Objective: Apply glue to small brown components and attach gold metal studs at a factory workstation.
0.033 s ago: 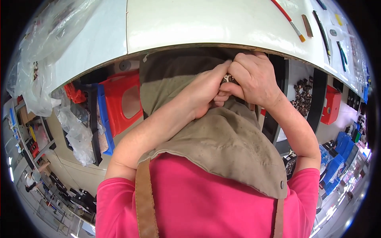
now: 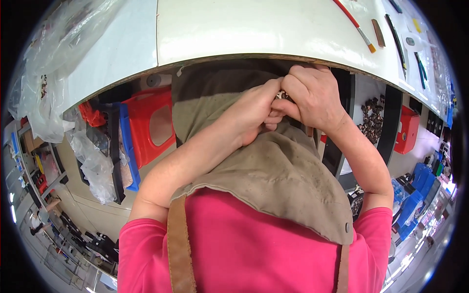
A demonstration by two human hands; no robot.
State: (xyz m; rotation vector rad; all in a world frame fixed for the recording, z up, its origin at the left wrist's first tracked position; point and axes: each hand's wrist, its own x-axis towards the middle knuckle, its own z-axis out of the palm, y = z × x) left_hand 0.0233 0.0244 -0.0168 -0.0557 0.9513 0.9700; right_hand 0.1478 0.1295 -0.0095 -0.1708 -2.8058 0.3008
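Observation:
Just under the table's front edge, my two hands meet over my lap. Between them shows a small dark brown and cream piece, mostly covered by my fingers, so its full shape is hidden. My left hand is closed around it from the left, fingers curled below. From the right, my right hand grips the same piece, its thumb lying across the near side and its fingers bent over the top. An olive-brown apron lies spread beneath both hands.
On the white table lie a red-handled brush, a brown strip and slim tools. A tray of small dark-and-pale pieces stands at right, near a red bin. At left are a red stool and plastic bags.
The piece between my hands has turned slightly, and a different part of its pattern shows. My hands have barely shifted and keep their hold.

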